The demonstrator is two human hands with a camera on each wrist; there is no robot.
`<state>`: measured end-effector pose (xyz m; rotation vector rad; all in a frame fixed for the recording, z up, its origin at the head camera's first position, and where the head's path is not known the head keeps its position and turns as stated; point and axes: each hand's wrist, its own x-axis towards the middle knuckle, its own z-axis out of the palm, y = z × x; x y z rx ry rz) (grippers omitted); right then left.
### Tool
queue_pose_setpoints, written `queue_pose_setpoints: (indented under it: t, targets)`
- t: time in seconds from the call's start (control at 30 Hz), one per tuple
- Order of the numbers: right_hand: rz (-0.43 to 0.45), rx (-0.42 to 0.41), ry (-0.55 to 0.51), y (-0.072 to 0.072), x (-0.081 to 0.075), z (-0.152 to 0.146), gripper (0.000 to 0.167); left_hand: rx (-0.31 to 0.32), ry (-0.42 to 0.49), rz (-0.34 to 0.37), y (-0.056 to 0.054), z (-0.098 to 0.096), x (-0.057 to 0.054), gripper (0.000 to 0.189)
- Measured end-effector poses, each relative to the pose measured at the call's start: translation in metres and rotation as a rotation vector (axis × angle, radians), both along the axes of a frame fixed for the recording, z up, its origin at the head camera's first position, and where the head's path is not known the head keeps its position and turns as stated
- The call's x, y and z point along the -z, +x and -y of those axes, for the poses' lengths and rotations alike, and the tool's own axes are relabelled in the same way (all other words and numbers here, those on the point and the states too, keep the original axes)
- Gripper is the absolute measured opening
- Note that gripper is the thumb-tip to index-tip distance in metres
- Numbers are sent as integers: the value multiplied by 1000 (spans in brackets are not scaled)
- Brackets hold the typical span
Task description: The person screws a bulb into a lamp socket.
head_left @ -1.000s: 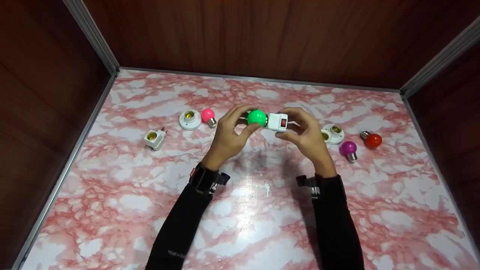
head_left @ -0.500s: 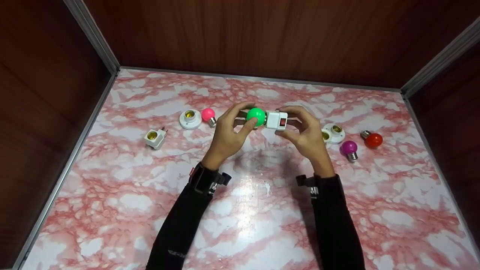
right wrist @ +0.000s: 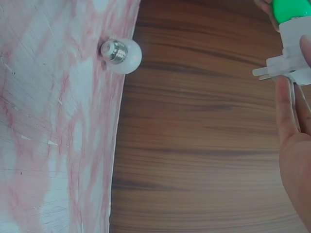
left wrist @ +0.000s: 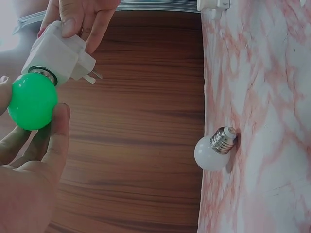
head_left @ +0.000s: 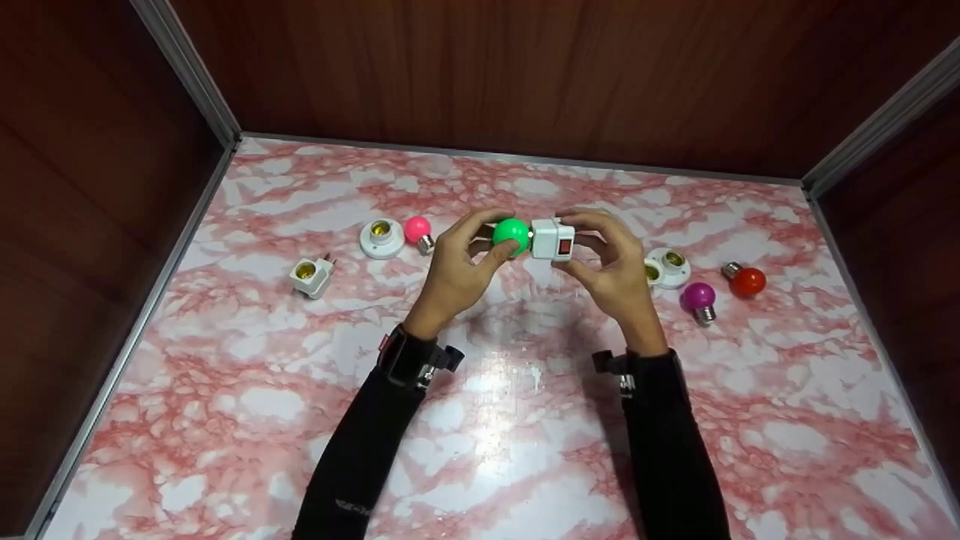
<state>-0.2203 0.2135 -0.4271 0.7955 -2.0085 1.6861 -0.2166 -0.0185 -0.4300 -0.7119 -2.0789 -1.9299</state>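
Bulbs, coloured: four. One green bulb (head_left: 510,235), held; one pink bulb (head_left: 418,229), one purple bulb (head_left: 699,297) and one red bulb (head_left: 748,282), each lying on the desk (head_left: 262,405).
Bulb, pale: one in each wrist view, the pale bulb (left wrist: 212,151) lying on the desk; whether both show the same item cannot be told.
Switched adapter (head_left: 549,240): one, white, red switch, two pins, held.
Plug-in socket (head_left: 310,279): one, white, far left.
Round lampholders: two, white; left lampholder (head_left: 382,240) beside the pink bulb, right lampholder (head_left: 673,271) near the purple.
Partly hidden socket (head_left: 653,271): one, against the right lampholder.
Arms: two, black sleeves (head_left: 358,450), reaching forward, hands turned toward each other above the desk.
Left grip (head_left: 459,268): thumb and fingers curled round the green bulb.
Right grip (head_left: 616,271): thumb and fingers pinching the switched adapter.
Position: green bulb within the left grip, its metal base at the adapter's mouth, between both hands.
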Motion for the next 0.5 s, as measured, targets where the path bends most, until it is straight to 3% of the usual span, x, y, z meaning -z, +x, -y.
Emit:
queue_pose_setpoints:
  t: [0.5]
  targets:
    - [39,-5,2,1,-1,0,55,9,51,-5,0,-2,-2,47]
